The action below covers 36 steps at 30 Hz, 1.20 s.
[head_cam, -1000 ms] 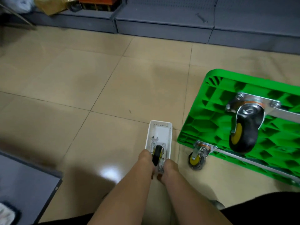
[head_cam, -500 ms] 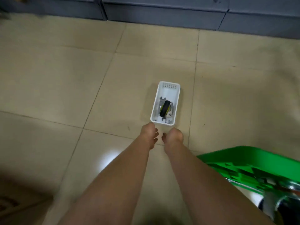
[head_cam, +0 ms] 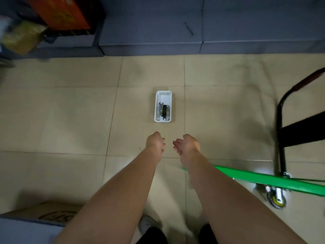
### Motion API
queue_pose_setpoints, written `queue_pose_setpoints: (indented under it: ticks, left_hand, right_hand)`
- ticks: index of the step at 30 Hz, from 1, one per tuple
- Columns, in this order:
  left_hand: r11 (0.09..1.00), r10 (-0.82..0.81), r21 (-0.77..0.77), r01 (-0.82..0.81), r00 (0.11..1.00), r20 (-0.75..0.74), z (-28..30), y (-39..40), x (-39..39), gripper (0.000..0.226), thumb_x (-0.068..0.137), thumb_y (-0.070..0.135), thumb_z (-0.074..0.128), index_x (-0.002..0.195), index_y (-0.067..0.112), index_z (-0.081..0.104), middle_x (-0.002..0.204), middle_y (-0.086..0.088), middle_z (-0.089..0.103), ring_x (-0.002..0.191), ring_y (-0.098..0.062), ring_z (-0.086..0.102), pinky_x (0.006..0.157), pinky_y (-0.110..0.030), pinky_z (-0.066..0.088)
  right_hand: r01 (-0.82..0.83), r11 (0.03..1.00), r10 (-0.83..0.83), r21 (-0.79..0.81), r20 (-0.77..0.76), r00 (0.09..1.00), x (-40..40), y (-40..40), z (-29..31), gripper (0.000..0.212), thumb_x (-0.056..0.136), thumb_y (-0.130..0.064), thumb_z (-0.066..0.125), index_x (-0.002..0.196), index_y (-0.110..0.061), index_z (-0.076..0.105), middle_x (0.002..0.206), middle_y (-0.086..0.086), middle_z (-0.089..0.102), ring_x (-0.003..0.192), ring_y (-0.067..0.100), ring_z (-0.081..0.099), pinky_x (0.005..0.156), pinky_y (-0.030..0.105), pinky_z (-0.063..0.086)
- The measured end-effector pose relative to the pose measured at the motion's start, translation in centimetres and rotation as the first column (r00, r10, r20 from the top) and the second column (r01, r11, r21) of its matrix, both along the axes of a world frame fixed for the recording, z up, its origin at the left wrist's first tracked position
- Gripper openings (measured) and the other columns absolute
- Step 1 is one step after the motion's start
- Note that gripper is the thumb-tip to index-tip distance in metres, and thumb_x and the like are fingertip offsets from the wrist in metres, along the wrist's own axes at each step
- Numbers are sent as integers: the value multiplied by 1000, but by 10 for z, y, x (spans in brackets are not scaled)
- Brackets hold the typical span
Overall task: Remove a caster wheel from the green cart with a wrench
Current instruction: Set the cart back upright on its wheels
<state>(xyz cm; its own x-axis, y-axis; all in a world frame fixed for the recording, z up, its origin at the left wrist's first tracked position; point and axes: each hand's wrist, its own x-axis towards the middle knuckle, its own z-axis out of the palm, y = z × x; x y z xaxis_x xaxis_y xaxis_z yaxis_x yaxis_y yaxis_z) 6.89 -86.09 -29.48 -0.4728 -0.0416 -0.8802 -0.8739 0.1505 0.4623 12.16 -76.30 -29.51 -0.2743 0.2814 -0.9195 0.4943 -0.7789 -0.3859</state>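
Observation:
A small white tray (head_cam: 157, 95) sits on the tiled floor ahead of me. Inside it lie a black and yellow caster wheel (head_cam: 165, 110) and a metal wrench (head_cam: 161, 104) partly under the wheel. My left hand (head_cam: 155, 142) and my right hand (head_cam: 187, 144) hang in the air in front of me, well short of the tray, fingers loosely curled and holding nothing. The green cart (head_cam: 267, 180) shows edge-on at the right, with one caster (head_cam: 277, 199) still fixed under it and its black handle (head_cam: 281, 124) rising at the right.
Grey shelving bases (head_cam: 175, 43) run along the far wall, with an orange box (head_cam: 59, 13) and a yellowish bag (head_cam: 19, 37) at the far left. A cardboard box (head_cam: 51, 214) lies at the near left. A shoe (head_cam: 146, 224) shows between my arms.
Both hands let go of the wheel in the tray and drew back. The view rose and pulled away, so the tray now lies farther off and the cart has swung to the lower right.

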Motion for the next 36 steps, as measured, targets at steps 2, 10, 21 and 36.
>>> queue_pose_setpoints:
  ticks: [2, 10, 21, 36]
  left_hand:
    - [998, -59, -10, 59, 998, -35, 39, 19, 6, 25, 103, 24, 40, 82, 18, 51, 83, 0, 54, 69, -15, 48, 62, -29, 36]
    - [970, -235, 60, 236, 972, -10, 170, 154, 83, 31, 108, 23, 26, 88, 17, 49, 81, 2, 51, 83, -15, 51, 62, -24, 29]
    - [932, -350, 87, 351, 936, -29, 210, 356, 200, 44, 107, 29, 24, 139, 17, 53, 133, -7, 64, 110, -24, 62, 84, -31, 42]
    - [889, -454, 91, 448, 890, 50, 156, 494, 204, 45, 106, 25, 24, 140, 18, 54, 125, -4, 67, 107, -20, 63, 92, -36, 45]
  right_hand:
    - [-5, 1000, 6, 12, -23, 1000, 16, 27, 44, 35, 104, -13, 40, 131, 4, 53, 139, 24, 56, 126, 37, 59, 78, 36, 50]
    - [97, 994, -91, 59, -87, 992, 108, 179, 165, 47, 102, -6, 31, 146, 12, 31, 151, 35, 31, 137, 49, 40, 105, 45, 46]
    - [81, 959, -86, 273, 6, 996, 231, 378, 212, 14, 99, -9, 45, 89, -8, 54, 75, 11, 60, 59, 21, 58, 55, 26, 36]
    - [-28, 965, -19, 263, 176, 984, 244, 542, 175, 24, 96, 0, 38, 84, -5, 58, 70, 11, 56, 56, 19, 52, 38, 22, 36]
